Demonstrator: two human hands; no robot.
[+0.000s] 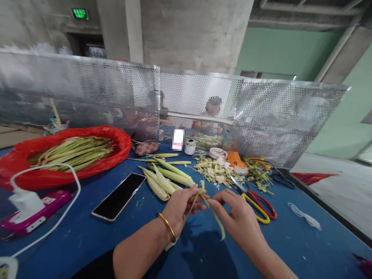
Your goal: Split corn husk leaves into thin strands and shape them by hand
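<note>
Pinched between the fingers of my left hand [184,203] is a pale green strip of husk [201,190], folded or knotted at its top, with ends hanging down. My right hand [236,211] is closed at the fingertips on the strip's right side, where one tail curls down over the table. Just beyond my left hand lie several corn husks [161,180], pale green to cream. Scissors [257,203] with red and yellow handles rest beyond my right hand, their blades among cut husk scraps [213,170].
A red plastic bag [116,135] of long green strips stands left, behind a black phone [119,197] and a purple power strip [36,213] with a white cable. A perforated metal screen [116,89] closes the back; people sit behind it. White string [303,215] lies right.
</note>
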